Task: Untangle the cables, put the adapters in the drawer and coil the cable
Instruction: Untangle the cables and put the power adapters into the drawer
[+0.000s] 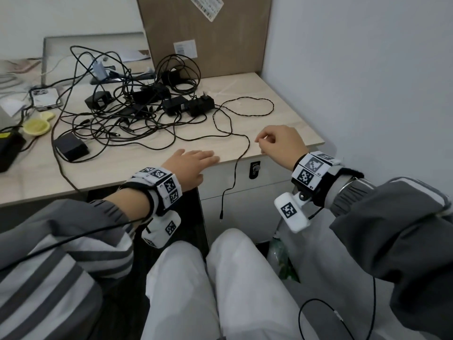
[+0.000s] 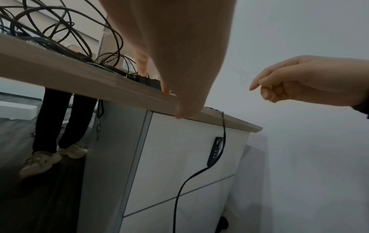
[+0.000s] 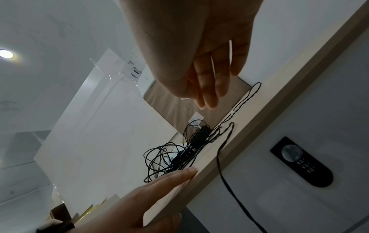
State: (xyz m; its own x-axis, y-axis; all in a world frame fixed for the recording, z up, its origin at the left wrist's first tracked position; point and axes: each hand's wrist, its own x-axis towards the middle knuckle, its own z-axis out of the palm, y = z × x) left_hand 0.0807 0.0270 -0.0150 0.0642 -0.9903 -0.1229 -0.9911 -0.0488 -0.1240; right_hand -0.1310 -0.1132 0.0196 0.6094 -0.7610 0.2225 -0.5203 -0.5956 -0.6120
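A tangle of black cables (image 1: 137,106) with several black adapters (image 1: 187,105) lies on the light wooden desk (image 1: 122,173). One thin cable (image 1: 234,173) runs out of it, drops over the front edge and hangs before the white drawer front (image 1: 272,173). My left hand (image 1: 193,160) rests flat on the desk at the front edge, fingers straight, just left of that cable. My right hand (image 1: 277,141) hovers above the desk's right front corner with loosely curled fingers and holds nothing. The wrist views show the hanging cable (image 2: 223,134) (image 3: 225,181) beside the drawer lock (image 3: 301,160).
A big cardboard box (image 1: 208,33) leans at the back. A phone (image 1: 45,98), a yellow object (image 1: 36,123) and a black device (image 1: 9,148) sit at the left. A grey wall (image 1: 367,69) bounds the desk on the right. Another person's legs (image 2: 60,126) stand beyond the desk.
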